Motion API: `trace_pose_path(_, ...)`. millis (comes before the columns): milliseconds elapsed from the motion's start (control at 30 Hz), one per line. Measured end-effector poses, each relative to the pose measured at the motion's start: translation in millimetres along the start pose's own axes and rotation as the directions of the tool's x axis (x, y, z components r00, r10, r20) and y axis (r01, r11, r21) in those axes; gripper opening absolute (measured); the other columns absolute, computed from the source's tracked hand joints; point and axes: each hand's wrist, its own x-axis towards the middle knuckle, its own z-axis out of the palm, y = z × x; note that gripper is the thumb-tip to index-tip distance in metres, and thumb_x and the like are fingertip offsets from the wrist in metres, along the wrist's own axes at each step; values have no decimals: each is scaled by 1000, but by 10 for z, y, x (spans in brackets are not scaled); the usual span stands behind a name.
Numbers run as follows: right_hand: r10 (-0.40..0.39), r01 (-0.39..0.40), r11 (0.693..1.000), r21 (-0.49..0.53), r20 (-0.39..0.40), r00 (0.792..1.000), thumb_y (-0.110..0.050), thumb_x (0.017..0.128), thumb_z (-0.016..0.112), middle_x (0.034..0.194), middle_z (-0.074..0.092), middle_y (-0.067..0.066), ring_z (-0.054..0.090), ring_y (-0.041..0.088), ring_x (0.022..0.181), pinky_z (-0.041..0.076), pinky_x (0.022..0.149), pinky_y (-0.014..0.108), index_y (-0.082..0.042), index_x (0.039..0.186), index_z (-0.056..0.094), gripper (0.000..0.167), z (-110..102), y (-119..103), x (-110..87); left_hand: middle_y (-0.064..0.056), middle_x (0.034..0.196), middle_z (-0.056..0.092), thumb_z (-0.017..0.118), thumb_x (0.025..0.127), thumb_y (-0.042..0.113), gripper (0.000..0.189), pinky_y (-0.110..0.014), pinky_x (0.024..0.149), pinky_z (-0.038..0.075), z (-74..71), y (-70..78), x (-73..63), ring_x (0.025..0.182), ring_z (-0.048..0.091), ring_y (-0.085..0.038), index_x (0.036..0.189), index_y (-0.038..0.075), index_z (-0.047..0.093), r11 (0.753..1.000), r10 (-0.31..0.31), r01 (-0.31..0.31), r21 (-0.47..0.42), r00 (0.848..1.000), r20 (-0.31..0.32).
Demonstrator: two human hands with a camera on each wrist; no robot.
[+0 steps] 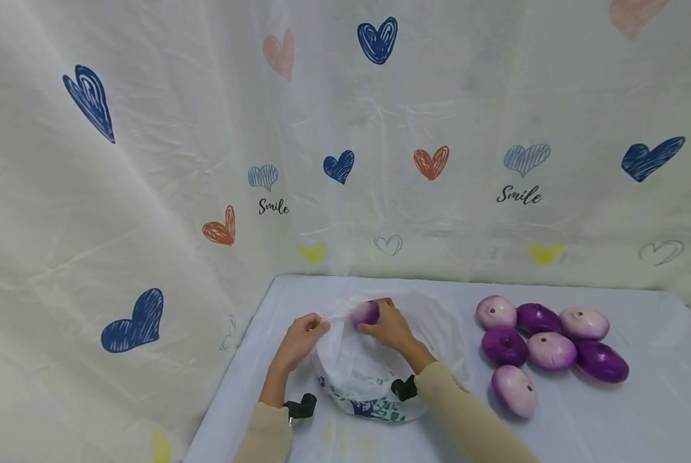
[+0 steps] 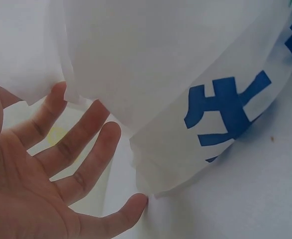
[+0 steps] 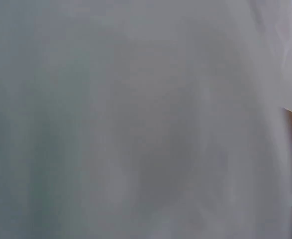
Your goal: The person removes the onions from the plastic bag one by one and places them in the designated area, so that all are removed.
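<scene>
A white plastic bag (image 1: 330,376) with blue and green print stands on the table, its mouth spread wide. On its left rim, my left hand (image 1: 299,341) pinches the plastic between thumb and forefinger. In the left wrist view, the other fingers (image 2: 93,162) of that hand are spread along the bag's side (image 2: 160,149). My right hand (image 1: 394,329) grips a purple onion (image 1: 365,313) over the bag's mouth, near the far rim. White plastic (image 3: 150,124) fills most of the right wrist view and hides the onion there.
Several purple and pale onions (image 1: 551,351) lie grouped on the white-covered table (image 1: 657,418) to the right of the bag. A hanging white cloth (image 1: 466,218) with printed hearts stands behind the table and along its left.
</scene>
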Motion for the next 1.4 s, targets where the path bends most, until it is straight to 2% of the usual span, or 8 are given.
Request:
trace_pose_path(167,38,-37,999,7,-42,998,-30,83,85,127,61,22,64,35,110,51,98,50,4,131,50,69,86,13,55,-3,90,61,66,99,35,25,-33,74,42,-7,14,-9,85,53,-19,94,10,66,1000,9,-9,-7,1000,-1)
trace_pose_path(333,69,-69,998,13,-59,996,-27,82,85,128,61,23,64,35,110,51,99,50,5,132,49,70,89,-7,44,-2,90,60,66,99,35,25,-33,73,42,-4,13,-19,85,53,-19,94,10,66,1000,7,-7,-3,1000,1)
trace_pose_path(533,105,-101,993,56,-90,990,-19,87,75,124,65,17,66,30,104,54,89,44,2,128,59,48,54,-56,33,-3,89,60,66,99,34,24,-33,74,42,-33,25,-24,86,53,-19,94,11,66,1000,0,0,6,1000,-9)
trace_pose_path(700,121,-121,993,4,-18,992,-31,85,81,123,64,22,61,29,97,54,89,45,9,127,56,63,77,-81,35,-3,89,61,66,99,33,24,-33,75,43,-38,19,-18,86,53,-19,95,10,66,1000,-6,6,-5,1000,-3)
trace_pose_path(867,100,-100,995,24,15,995,-40,83,84,118,65,17,60,27,96,54,90,46,3,127,57,68,142,-77,36,-3,88,60,66,99,34,24,-33,74,43,-4,3,-1,85,53,-20,94,10,66,1000,-2,2,-16,1000,1)
trace_pose_path(1000,108,-109,992,57,14,994,-39,85,82,117,67,18,61,27,96,54,91,47,3,126,58,64,144,-83,30,-3,88,59,66,99,35,25,-33,74,43,19,-12,11,85,53,-20,94,10,66,1000,3,-3,-21,1000,3)
trace_pose_path(1200,94,-95,990,107,11,995,-30,86,81,131,63,22,62,35,116,50,102,55,2,136,53,65,87,-98,-33,-3,89,59,66,99,35,25,-33,74,43,18,13,-2,85,53,-20,94,10,66,1000,9,-9,-17,1000,6)
trace_pose_path(1400,71,-73,995,71,27,997,-28,85,82,129,61,21,61,33,110,53,99,53,1,137,54,66,-5,-57,-108,-2,89,60,67,99,34,25,-33,75,43,9,5,-10,86,54,-19,94,10,66,1000,16,-16,-17,1000,-2)
